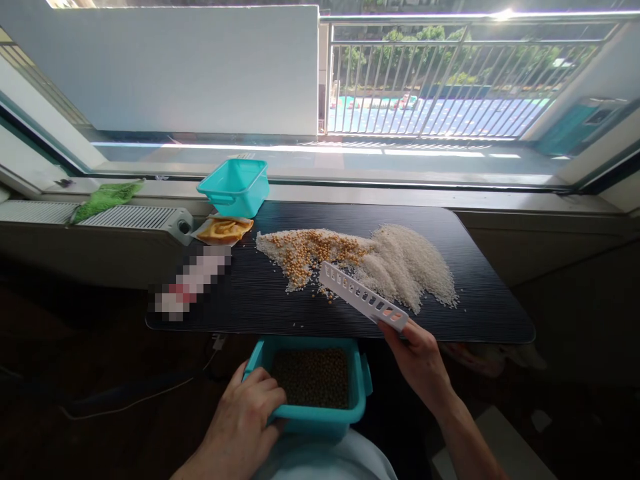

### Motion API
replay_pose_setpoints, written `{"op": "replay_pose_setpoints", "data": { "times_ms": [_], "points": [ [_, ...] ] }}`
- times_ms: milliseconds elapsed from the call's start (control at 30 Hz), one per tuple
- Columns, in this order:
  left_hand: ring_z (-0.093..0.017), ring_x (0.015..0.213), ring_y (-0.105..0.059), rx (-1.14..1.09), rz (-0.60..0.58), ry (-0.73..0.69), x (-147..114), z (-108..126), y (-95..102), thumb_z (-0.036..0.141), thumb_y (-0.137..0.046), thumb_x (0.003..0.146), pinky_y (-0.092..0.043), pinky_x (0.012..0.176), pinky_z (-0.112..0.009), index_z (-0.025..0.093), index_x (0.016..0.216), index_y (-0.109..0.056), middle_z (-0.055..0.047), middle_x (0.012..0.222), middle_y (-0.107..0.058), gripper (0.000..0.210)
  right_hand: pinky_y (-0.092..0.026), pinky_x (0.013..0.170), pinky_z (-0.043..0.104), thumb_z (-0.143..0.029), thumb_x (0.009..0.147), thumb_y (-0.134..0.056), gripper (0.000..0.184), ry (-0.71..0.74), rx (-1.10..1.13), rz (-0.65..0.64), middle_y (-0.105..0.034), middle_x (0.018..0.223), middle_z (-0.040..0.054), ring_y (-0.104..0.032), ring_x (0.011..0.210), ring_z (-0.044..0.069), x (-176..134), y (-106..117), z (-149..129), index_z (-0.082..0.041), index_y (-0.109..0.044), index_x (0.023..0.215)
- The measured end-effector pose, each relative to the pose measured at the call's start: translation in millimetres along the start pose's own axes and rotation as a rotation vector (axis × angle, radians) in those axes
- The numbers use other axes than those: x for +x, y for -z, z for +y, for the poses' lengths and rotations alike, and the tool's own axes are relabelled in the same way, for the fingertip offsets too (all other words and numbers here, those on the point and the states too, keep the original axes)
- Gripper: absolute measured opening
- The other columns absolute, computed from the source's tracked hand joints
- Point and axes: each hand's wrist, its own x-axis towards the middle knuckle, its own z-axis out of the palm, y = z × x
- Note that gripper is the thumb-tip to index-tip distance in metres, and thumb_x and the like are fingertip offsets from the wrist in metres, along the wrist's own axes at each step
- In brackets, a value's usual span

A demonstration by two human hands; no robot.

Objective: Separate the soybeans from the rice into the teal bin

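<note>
My left hand (255, 410) is closed over the left rim of a teal plastic bin (320, 415) at the table's near edge. Small dark round beans (313, 377) lie in that bin. In my right hand (423, 350) is a white slotted plastic strip (363, 293), gripped at its near end. Its far end reaches over the near side of a spread pile on the table. White rice (415, 260) makes up the pile's right part; yellow-orange soybeans or similar beans (313, 250) are mixed with rice on the left.
The dark table (235, 300) stands against a window sill. At its back left is a second teal bin (237, 187), beside a yellow cloth-like item (225, 230). A blurred-out object (190, 283) lies at the left edge. A green cloth (107, 199) rests on the radiator (135, 217).
</note>
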Motion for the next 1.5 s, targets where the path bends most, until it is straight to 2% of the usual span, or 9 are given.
{"op": "replay_pose_setpoints", "data": {
  "times_ms": [233, 400, 533, 767, 1000, 1167, 1267, 1367, 1500],
  "points": [
    [-0.018, 0.082, -0.056, 0.016, 0.004, 0.015, -2, -2, 3.0, 0.004, -0.056, 0.074, -0.035, 0.096, -0.044, 0.019, 0.065, -0.061, 0.001, 0.072, -0.064, 0.019, -0.061, 0.074, 0.032, -0.026, 0.088, -0.061, 0.018, -0.032, 0.027, -0.047, -0.078, 0.093, 0.0030, -0.074, 0.081, 0.022, -12, 9, -2, -0.025, -0.078, 0.094],
    [-0.018, 0.082, -0.056, 0.026, 0.033, -0.003, -4, -2, 1.7, 0.003, -0.055, 0.074, -0.033, 0.098, -0.044, 0.019, 0.065, -0.061, 0.002, 0.071, -0.063, 0.020, -0.060, 0.083, 0.036, -0.026, 0.087, -0.063, 0.017, -0.071, 0.026, 0.033, -0.078, 0.101, 0.0038, -0.074, 0.089, 0.024, -15, 9, 7, -0.024, -0.077, 0.096],
    [-0.018, 0.082, -0.056, 0.025, 0.043, -0.002, -5, -1, 2.5, 0.002, -0.053, 0.074, -0.033, 0.099, -0.044, 0.020, 0.066, -0.061, 0.002, 0.071, -0.063, 0.021, -0.059, 0.087, 0.039, -0.028, 0.087, -0.064, 0.018, -0.099, 0.012, 0.023, -0.078, 0.105, 0.0043, -0.074, 0.094, 0.026, -12, 9, 11, -0.023, -0.077, 0.099],
    [-0.018, 0.082, -0.056, 0.023, 0.031, 0.009, -6, -1, 5.2, 0.003, -0.054, 0.072, -0.032, 0.098, -0.044, 0.020, 0.065, -0.061, 0.002, 0.072, -0.064, 0.019, -0.062, 0.074, 0.033, -0.029, 0.087, -0.063, 0.019, -0.053, 0.020, -0.061, -0.079, 0.097, 0.0040, -0.075, 0.082, 0.023, -13, 18, -1, -0.025, -0.078, 0.097],
    [-0.018, 0.082, -0.056, 0.037, 0.030, 0.013, -5, 0, 6.2, 0.003, -0.055, 0.073, -0.034, 0.095, -0.043, 0.019, 0.064, -0.060, 0.001, 0.072, -0.064, 0.019, -0.061, 0.078, 0.035, -0.032, 0.088, -0.062, 0.020, -0.072, 0.040, -0.069, -0.078, 0.097, 0.0044, -0.074, 0.086, 0.024, -7, 11, 1, -0.024, -0.078, 0.097],
    [-0.019, 0.084, -0.057, 0.046, 0.002, 0.017, -5, -1, 8.3, 0.004, -0.054, 0.074, -0.034, 0.095, -0.043, 0.019, 0.066, -0.061, 0.001, 0.074, -0.065, 0.019, -0.062, 0.073, 0.032, -0.031, 0.088, -0.062, 0.020, -0.054, 0.022, -0.124, -0.078, 0.093, 0.0049, -0.074, 0.080, 0.022, -11, 21, -2, -0.023, -0.079, 0.094],
    [-0.019, 0.085, -0.057, 0.062, -0.014, 0.031, -5, 1, 8.9, 0.005, -0.054, 0.075, -0.033, 0.096, -0.045, 0.020, 0.067, -0.062, 0.000, 0.075, -0.066, 0.019, -0.062, 0.071, 0.033, -0.034, 0.087, -0.062, 0.020, -0.074, 0.007, -0.107, -0.079, 0.088, 0.0041, -0.074, 0.077, 0.023, -14, 27, -4, -0.024, -0.079, 0.091],
    [-0.020, 0.086, -0.058, 0.065, -0.017, 0.041, -4, 2, 9.2, 0.005, -0.053, 0.076, -0.032, 0.098, -0.046, 0.020, 0.068, -0.063, 0.000, 0.077, -0.067, 0.020, -0.062, 0.075, 0.035, -0.035, 0.087, -0.063, 0.020, -0.094, 0.012, -0.081, -0.079, 0.088, 0.0040, -0.074, 0.078, 0.024, -15, 27, -3, -0.023, -0.079, 0.091],
    [-0.020, 0.088, -0.058, 0.072, -0.036, 0.050, -4, 3, 10.8, 0.005, -0.054, 0.074, -0.032, 0.098, -0.047, 0.020, 0.068, -0.063, -0.001, 0.078, -0.068, 0.019, -0.062, 0.076, 0.034, -0.034, 0.087, -0.062, 0.021, -0.113, 0.042, -0.112, -0.079, 0.091, 0.0039, -0.074, 0.081, 0.024, -16, 24, -3, -0.023, -0.079, 0.092]
  ]
}}
